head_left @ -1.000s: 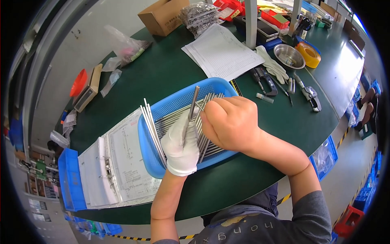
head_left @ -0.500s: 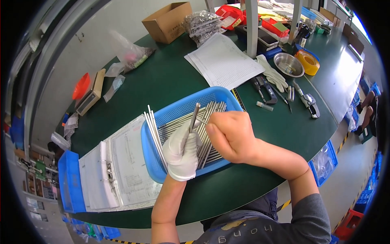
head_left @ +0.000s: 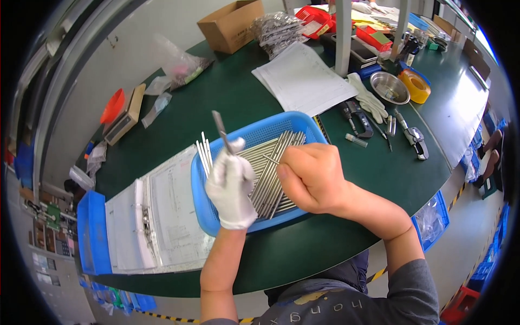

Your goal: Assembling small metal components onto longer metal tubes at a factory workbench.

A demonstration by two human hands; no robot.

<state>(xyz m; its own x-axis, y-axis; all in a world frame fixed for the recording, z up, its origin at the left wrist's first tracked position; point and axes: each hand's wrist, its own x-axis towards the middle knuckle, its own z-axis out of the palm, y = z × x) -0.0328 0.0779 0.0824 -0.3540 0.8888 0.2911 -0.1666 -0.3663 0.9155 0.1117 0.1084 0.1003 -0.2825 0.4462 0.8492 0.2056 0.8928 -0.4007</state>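
Observation:
My left hand [head_left: 230, 187], in a white glove, is closed around a metal rod [head_left: 220, 129] that sticks up tilted above the basket's left part. My right hand [head_left: 314, 179] is bare and curled into a fist. A thin metal pin [head_left: 270, 159] pokes out from its thumb side toward the left, its other end hidden in the fist. Below both hands stands a blue plastic basket [head_left: 297, 120] with many metal rods [head_left: 273, 179] lying in it. Several more rods [head_left: 203, 153] lean at its left side, partly behind the glove.
An open ring binder [head_left: 176, 211] lies left of the basket. Behind it are loose papers [head_left: 304, 81]. To the right lie a white glove [head_left: 367, 97], a steel bowl [head_left: 390, 88], a tape roll [head_left: 416, 86], micrometers [head_left: 416, 142] and a small vial [head_left: 356, 140].
My left hand has moved left with its rod, away from the pin in my right hand. The rod now tips to the left. My right hand has barely moved.

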